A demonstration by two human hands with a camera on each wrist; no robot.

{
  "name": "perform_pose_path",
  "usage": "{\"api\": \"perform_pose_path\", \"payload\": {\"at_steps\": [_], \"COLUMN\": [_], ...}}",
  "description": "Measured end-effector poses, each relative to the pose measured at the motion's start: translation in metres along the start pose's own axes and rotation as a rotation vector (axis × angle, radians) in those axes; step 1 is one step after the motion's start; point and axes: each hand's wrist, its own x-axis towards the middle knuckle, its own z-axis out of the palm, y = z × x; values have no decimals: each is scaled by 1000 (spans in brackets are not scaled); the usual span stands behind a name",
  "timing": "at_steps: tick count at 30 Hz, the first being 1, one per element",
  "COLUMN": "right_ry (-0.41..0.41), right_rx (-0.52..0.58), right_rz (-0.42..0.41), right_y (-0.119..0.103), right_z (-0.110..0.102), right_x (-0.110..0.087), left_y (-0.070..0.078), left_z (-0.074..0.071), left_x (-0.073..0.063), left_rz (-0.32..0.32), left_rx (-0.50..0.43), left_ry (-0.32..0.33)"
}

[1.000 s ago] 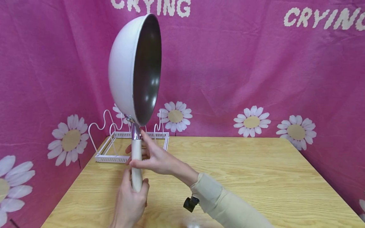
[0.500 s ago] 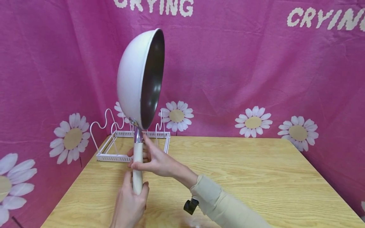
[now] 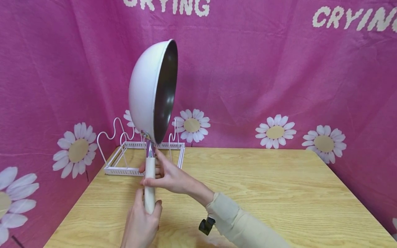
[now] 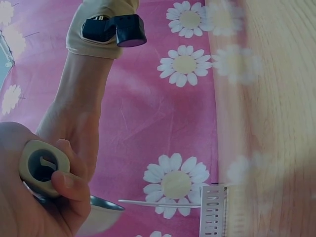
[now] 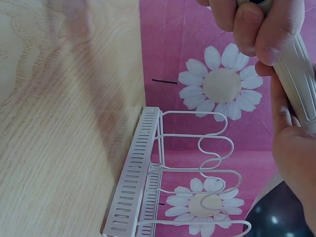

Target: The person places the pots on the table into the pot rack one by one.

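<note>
A wok [image 3: 144,93], white outside and dark inside, is held up on end, its bowl above and its pale handle [image 3: 150,172] pointing down. My left hand [image 3: 141,220] grips the lower end of that handle; in the left wrist view the handle's hollow end [image 4: 43,165] shows between thumb and fingers. Higher up, my right hand [image 3: 172,177] holds the handle just below the metal collar [image 3: 150,148], thumb across the near side and fingers behind, partly hidden. The bowl's dark inside faces right in the head view. Behind the handle stands a white wire rack [image 3: 124,171].
The rack has upright wavy wire dividers [image 5: 217,133] and sits at the back left of the wooden table [image 3: 248,193]. A pink cloth [image 3: 232,75] with daisies hangs behind and along the sides. A black wrist camera [image 3: 206,225] sits on the right sleeve.
The wok has come down and a little to the right, mostly in the first half second. Both hands keep their grip and have sunk slightly with the handle.
</note>
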Motion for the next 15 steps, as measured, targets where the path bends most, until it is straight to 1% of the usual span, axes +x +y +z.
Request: {"api": "perform_pose_path", "payload": {"at_steps": [5,9,15], "right_ry": [8,17,13], "right_rx": [20,31,41], "right_rz": [22,43,49], "right_y": [4,8,13], "right_z": [0,1,0], "right_x": [-1,-3,-3], "left_y": [0,0,-3], "left_z": [-1,-1,-1], "left_x": [0,0,1], "left_rz": [1,-13,-44], "left_rx": [39,66,67], "left_ry": [-6,-27,-64]}}
